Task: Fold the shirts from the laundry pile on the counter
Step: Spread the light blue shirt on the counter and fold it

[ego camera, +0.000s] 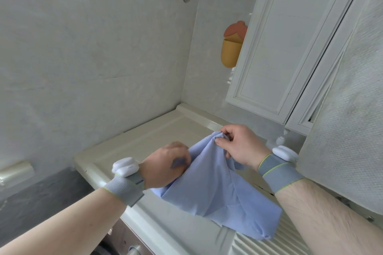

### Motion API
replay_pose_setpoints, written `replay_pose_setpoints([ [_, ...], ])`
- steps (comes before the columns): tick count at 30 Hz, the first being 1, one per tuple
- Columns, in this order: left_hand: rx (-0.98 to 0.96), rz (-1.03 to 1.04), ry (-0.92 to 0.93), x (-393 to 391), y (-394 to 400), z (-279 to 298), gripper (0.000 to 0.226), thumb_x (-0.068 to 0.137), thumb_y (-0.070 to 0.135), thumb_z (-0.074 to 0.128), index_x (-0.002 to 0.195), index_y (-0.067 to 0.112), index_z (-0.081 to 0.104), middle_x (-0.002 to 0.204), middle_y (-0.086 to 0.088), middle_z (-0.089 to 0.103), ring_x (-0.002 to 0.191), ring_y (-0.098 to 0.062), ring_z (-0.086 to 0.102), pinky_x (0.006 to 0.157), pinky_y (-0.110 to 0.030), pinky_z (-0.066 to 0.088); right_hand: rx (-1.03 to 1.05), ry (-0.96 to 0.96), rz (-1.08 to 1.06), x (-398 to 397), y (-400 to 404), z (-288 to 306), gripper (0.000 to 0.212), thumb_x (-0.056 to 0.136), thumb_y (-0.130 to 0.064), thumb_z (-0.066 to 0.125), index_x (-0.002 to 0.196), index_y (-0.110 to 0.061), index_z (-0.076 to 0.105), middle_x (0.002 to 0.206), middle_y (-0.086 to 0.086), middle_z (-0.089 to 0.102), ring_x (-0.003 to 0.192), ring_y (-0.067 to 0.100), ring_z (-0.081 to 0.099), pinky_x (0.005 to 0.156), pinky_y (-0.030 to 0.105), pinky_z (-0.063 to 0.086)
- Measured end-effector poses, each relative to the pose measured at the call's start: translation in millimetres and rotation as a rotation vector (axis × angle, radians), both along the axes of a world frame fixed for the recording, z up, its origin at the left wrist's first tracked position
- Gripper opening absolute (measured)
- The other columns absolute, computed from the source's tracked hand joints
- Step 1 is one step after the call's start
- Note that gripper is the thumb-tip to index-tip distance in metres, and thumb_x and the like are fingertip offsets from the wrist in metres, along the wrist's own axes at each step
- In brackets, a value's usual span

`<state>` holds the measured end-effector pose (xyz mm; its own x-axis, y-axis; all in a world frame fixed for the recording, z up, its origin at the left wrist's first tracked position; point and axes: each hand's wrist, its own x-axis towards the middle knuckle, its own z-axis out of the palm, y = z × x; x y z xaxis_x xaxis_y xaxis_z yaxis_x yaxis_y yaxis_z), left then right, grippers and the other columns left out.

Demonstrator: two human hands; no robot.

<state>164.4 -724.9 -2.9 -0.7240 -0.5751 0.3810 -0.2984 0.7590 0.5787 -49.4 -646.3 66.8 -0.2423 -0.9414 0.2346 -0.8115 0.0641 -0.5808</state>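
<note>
Bare forearms, no sleeves. Grey knit wristbands [124, 190] with lime-green edging on both wrists, each carrying a small white rounded pod [125, 166].

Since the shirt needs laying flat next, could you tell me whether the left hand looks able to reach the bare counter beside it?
Probably yes: the left hand grips the blue shirt just above the counter, and nothing lies between them.

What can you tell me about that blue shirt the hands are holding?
The blue shirt is plain light blue, thin woven-looking cloth, creased and not yet folded. The right hand pinches a bunched bit at the top; the left hand grips its left edge. It hangs lifted between them, its lower end draping onto the cream counter.
</note>
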Motion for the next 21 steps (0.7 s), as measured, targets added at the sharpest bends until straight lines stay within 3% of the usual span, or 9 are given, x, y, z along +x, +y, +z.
replay_pose_setpoints([
  [1,0.001,-0.010,-0.068,11.2,-0.5,-6.1,0.010,0.078,0.032,0.063,0.088,0.031,0.066,0.107,0.012,0.054,0.095,-0.009,0.056,0.085,-0.019,0.043,-0.017,-0.008,-0.015,-1.8,0.5,1.1,0.012,0.087,-0.019,0.063,0.077,-0.014,0.063,0.044,-0.011,0.056,0.041,0.006,0.055,0.054,0.022,0.044],
  [3,0.062,-0.015,-0.210,28.4,-3.3,-15.2,0.041,0.075,0.064,0.048,0.091,0.033,0.068,0.109,0.013,0.050,0.102,-0.011,0.052,0.091,-0.026,0.042,-0.066,-0.004,-0.051,-6.2,2.5,5.6,0.017,0.088,-0.020,0.062,0.073,-0.014,0.059,0.043,-0.010,0.056,0.039,0.004,0.054,0.049,0.016,0.040],
  [6,-0.017,-0.019,-0.350,38.1,-11.3,-19.2,0.066,0.064,0.085,0.039,0.100,0.037,0.067,0.109,0.013,0.047,0.105,-0.012,0.048,0.093,-0.030,0.040,-0.126,0.009,-0.101,-12.3,3.9,12.8,0.021,0.088,-0.023,0.060,0.070,-0.013,0.056,0.046,-0.002,0.059,0.041,0.007,0.058,0.050,0.020,0.038],
  [11,-0.244,0.087,-0.357,28.4,-21.7,8.0,0.054,0.067,0.070,0.050,0.086,0.024,0.071,0.108,0.009,0.054,0.097,-0.018,0.056,0.079,-0.025,0.040,-0.160,-0.003,-0.202,-23.4,4.6,28.4,0.023,0.090,-0.024,0.059,0.074,-0.008,0.056,0.051,0.004,0.062,0.045,0.008,0.060,0.051,0.020,0.041],
  [14,-0.266,0.162,0.039,28.9,-36.7,48.5,0.053,0.070,0.058,0.058,0.078,0.008,0.074,0.093,-0.007,0.067,0.084,-0.019,0.063,0.073,-0.020,0.042,-0.294,0.004,-0.284,-39.5,7.7,49.0,0.025,0.090,-0.026,0.058,0.077,-0.005,0.059,0.068,0.013,0.065,0.066,0.028,0.062,0.062,0.033,0.047],
  [16,-0.253,0.184,0.259,32.9,-48.0,87.5,0.037,0.070,0.046,0.068,0.079,0.011,0.073,0.089,-0.001,0.067,0.080,-0.008,0.060,0.074,-0.010,0.041,-0.443,0.028,-0.314,-47.2,9.3,64.6,0.021,0.090,-0.029,0.060,0.076,-0.013,0.059,0.080,0.009,0.063,0.072,0.027,0.055,0.062,0.031,0.036],
  [17,-0.239,0.172,0.231,32.4,-54.8,108.8,0.034,0.071,0.047,0.070,0.080,0.014,0.072,0.089,0.002,0.066,0.080,-0.006,0.059,0.075,-0.012,0.043,-0.480,0.057,-0.320,-48.3,8.8,71.9,0.019,0.090,-0.029,0.061,0.077,-0.015,0.059,0.084,0.007,0.062,0.075,0.025,0.053,0.063,0.028,0.032],
  [19,-0.223,0.192,-0.080,29.0,-61.2,135.4,0.030,0.076,0.046,0.072,0.083,0.017,0.069,0.086,0.003,0.065,0.081,-0.015,0.060,0.073,-0.027,0.048,-0.444,-0.018,-0.319,-48.6,9.8,74.0,0.022,0.090,-0.027,0.060,0.080,-0.008,0.063,0.086,0.010,0.065,0.079,0.027,0.055,0.065,0.033,0.038],
  [21,-0.205,0.209,-0.129,26.1,-63.4,149.5,0.021,0.078,0.040,0.073,0.079,0.020,0.067,0.078,0.003,0.063,0.072,-0.016,0.058,0.062,-0.027,0.044,-0.434,-0.069,-0.307,-51.5,10.2,70.8,0.024,0.090,-0.027,0.060,0.079,-0.005,0.064,0.074,0.007,0.061,0.072,0.025,0.052,0.063,0.034,0.040],
])
